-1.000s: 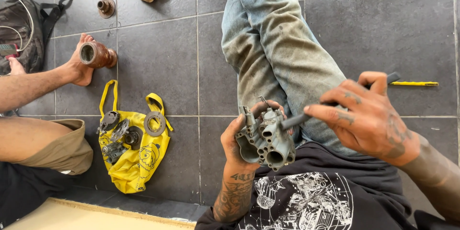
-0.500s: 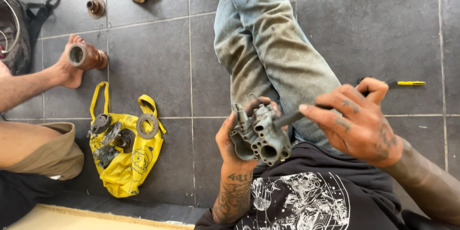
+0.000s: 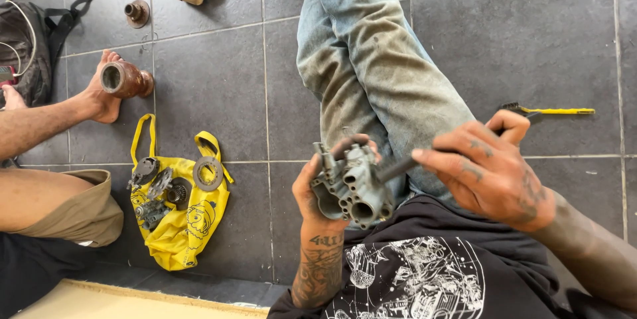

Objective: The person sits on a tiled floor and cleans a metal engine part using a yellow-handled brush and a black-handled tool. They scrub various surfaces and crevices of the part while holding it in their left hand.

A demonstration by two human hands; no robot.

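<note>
Grey metal carburettor body point(image 3: 350, 186) is being clamped in the left hand point(image 3: 318, 193) over the lap, while the right hand point(image 3: 491, 169), grip closed on a brush point(image 3: 398, 167), is being drawn slightly back from half a second ago, bristles barely touching.

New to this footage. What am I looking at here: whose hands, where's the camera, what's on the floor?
No robot here: the single view comes from a camera on a person's head, looking down at their lap as they sit on a grey tiled floor. Their left hand holds a grimy metal carburetor-like part. Their right hand grips a slim tool whose tip meets that part. On the floor lie a yellow bag carrying gears and rings, and a yellow-handled brush. At left, another person's bare foot rests beside a rusty cylinder.
</note>
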